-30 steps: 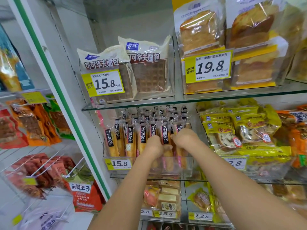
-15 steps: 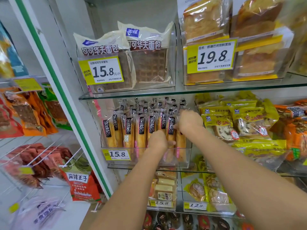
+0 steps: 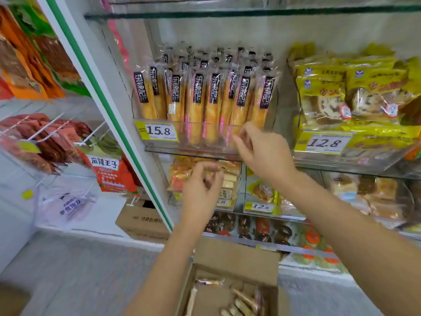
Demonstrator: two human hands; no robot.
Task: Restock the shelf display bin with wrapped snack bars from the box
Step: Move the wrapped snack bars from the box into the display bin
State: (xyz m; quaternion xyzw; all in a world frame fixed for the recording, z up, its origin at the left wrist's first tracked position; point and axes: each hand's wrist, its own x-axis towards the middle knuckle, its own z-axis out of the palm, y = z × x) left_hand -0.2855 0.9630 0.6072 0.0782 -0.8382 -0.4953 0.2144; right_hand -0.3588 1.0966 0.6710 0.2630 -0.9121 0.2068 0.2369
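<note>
The left hand (image 3: pixel 200 190) hangs in front of the lower shelf, below the bin. Its fingers (image 3: pixel 213 173) are loosely curled with a gap between thumb and fingertips, and they hold nothing. The right hand (image 3: pixel 262 153) is higher, at the bin's (image 3: pixel 193 143) lower right front corner. Its fingers (image 3: pixel 241 141) are half spread and relaxed, with nothing in them. Blur hides whether the tips touch the plastic.

The bin is clear, hard plastic with a yellow price tag (image 3: pixel 159 131) on its front wall. It is packed with snack bars (image 3: pixel 205 99): long, narrow golden sticks in glossy, crinkled see-through wrappers with black labels, standing upright in rows. Below the arms sits the box (image 3: pixel 237 254), brown matte cardboard with its flap open. A few more wrapped bars (image 3: pixel 243 299) lie loose in its bottom.
</note>
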